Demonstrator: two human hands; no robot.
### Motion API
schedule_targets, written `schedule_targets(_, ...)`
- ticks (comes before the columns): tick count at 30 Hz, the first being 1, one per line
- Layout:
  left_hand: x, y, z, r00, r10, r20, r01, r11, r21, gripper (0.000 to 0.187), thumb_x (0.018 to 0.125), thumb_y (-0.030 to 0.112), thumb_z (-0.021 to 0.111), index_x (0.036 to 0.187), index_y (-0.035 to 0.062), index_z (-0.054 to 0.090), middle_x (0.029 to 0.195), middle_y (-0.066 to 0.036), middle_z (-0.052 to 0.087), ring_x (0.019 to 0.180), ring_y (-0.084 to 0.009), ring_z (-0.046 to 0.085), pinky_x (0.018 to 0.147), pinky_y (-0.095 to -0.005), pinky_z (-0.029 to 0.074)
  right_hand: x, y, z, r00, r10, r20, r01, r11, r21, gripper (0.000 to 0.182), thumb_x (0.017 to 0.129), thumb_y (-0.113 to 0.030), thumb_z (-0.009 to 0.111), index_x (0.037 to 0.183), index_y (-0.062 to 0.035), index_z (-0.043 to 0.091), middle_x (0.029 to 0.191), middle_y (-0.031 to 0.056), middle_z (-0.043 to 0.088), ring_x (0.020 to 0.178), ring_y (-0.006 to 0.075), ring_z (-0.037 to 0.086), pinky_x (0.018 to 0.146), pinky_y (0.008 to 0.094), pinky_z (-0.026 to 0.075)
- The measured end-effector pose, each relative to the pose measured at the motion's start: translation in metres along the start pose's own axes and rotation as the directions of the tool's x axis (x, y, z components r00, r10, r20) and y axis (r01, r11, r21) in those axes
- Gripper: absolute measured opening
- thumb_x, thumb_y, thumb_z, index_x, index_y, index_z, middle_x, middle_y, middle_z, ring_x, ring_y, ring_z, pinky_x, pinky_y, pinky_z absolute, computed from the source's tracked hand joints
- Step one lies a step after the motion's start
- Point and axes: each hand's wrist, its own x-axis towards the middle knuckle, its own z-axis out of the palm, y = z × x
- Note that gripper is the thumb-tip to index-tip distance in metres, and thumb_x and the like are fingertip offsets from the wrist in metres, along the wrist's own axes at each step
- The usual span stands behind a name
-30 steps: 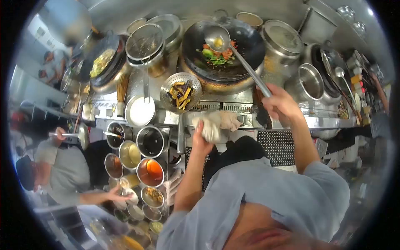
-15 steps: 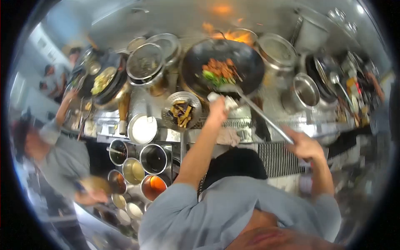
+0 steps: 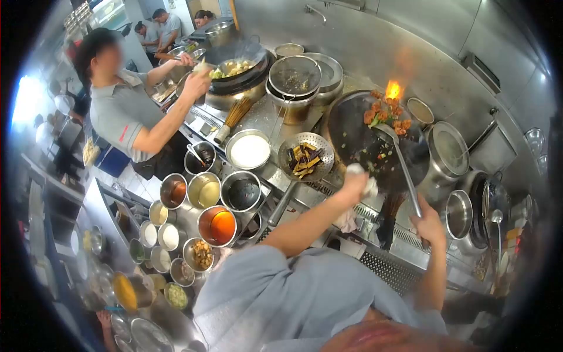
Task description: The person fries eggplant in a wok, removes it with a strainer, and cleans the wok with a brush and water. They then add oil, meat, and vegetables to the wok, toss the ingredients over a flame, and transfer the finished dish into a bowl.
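My left hand [image 3: 352, 189] is closed on a folded white cloth [image 3: 369, 185] at the near edge of a big black wok [image 3: 378, 167]. My right hand [image 3: 429, 225] grips the handle of a long metal ladle [image 3: 406, 167], whose bowl reaches into the wok. Browned chunks with some greens [image 3: 384, 114] are bunched at the wok's far side, partly above its rim. Small bits of food lie scattered over the wok's bottom. Left of my left hand, a perforated strainer [image 3: 285, 202] holds dark and yellow fried strips [image 3: 306, 159].
A flame [image 3: 393, 90] rises behind the wok. At left a co-worker [image 3: 126, 111] handles another wok [image 3: 234, 61]. Metal pots of sauces [image 3: 217, 226] and a white-filled bowl [image 3: 248, 150] stand left of my arm. A lidded pot [image 3: 448, 149] and an open pot [image 3: 459, 214] stand right.
My view has turned, so the stove appears farther right. The food has moved from the wok's middle to its far side, and the ladle has followed. Both hands keep their grip.
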Motion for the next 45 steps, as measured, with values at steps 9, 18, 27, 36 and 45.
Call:
schedule_targets(9, 0.015, 0.029, 0.027, 0.991, -0.137, -0.002, 0.135, 0.983, -0.127, 0.018, 0.078, 0.002, 0.053, 0.096, 0.0005, 0.052, 0.080, -0.012, 0.060, 0.064, -0.0244, 0.062, 0.047, -0.0413, 0.050, -0.015, 0.000, -0.029, 0.980, 0.015, 0.197, 0.035, 0.968, -0.248, 0.065, 0.074, -0.015, 0.053, 0.137, -0.0068, 0.038, 0.098, 0.0246, 0.063, 0.071, 0.0316, 0.063, 0.071, 0.0400, 0.049)
schedule_targets(18, -0.010, -0.033, -0.035, 0.967, 0.247, 0.062, -0.253, 0.902, 0.350, 0.027, 0.077, 0.001, 0.056, 0.104, 0.0005, 0.055, 0.094, -0.013, 0.060, 0.083, -0.0230, 0.061, 0.067, -0.0369, 0.050, 0.035, 0.033, 0.015, 0.967, -0.207, -0.150, 0.183, 0.970, -0.158, 0.065, 0.075, -0.007, 0.051, 0.138, -0.0061, 0.036, 0.077, 0.0232, 0.061, 0.052, 0.0305, 0.058, 0.053, 0.0396, 0.047)
schedule_targets(27, 0.023, 0.047, 0.016, 0.974, -0.209, 0.092, 0.210, 0.978, -0.008, 0.012, 0.076, 0.002, 0.055, 0.088, 0.0048, 0.055, 0.079, -0.009, 0.059, 0.062, -0.0225, 0.061, 0.047, -0.0394, 0.049, 0.029, 0.034, -0.004, 0.977, -0.160, 0.144, 0.188, 0.960, -0.210, 0.065, 0.075, -0.016, 0.054, 0.138, -0.0146, 0.039, 0.097, 0.0203, 0.065, 0.059, 0.0299, 0.063, 0.057, 0.0397, 0.050)
schedule_targets(36, 0.011, 0.025, -0.023, 0.990, -0.130, -0.053, 0.136, 0.983, 0.122, 0.017, 0.084, 0.011, 0.054, 0.100, 0.0071, 0.053, 0.086, -0.005, 0.060, 0.075, -0.0194, 0.060, 0.055, -0.0332, 0.048, -0.016, 0.020, 0.001, 0.998, 0.064, -0.021, -0.057, 0.973, 0.222, 0.068, 0.079, -0.015, 0.057, 0.142, -0.0142, 0.032, 0.075, 0.0183, 0.064, 0.042, 0.0172, 0.053, 0.048, 0.0348, 0.046)
schedule_targets(45, 0.021, 0.049, 0.008, 0.941, -0.338, 0.002, 0.335, 0.933, 0.129, 0.009, 0.088, 0.014, 0.048, 0.095, 0.0084, 0.052, 0.082, -0.005, 0.061, 0.066, -0.0153, 0.060, 0.044, -0.0244, 0.042, -0.048, 0.017, -0.019, 0.983, 0.062, 0.173, -0.057, 0.998, -0.038, 0.065, 0.079, -0.018, 0.053, 0.140, -0.0101, 0.032, 0.099, 0.0265, 0.061, 0.092, 0.0367, 0.060, 0.083, 0.0426, 0.046)
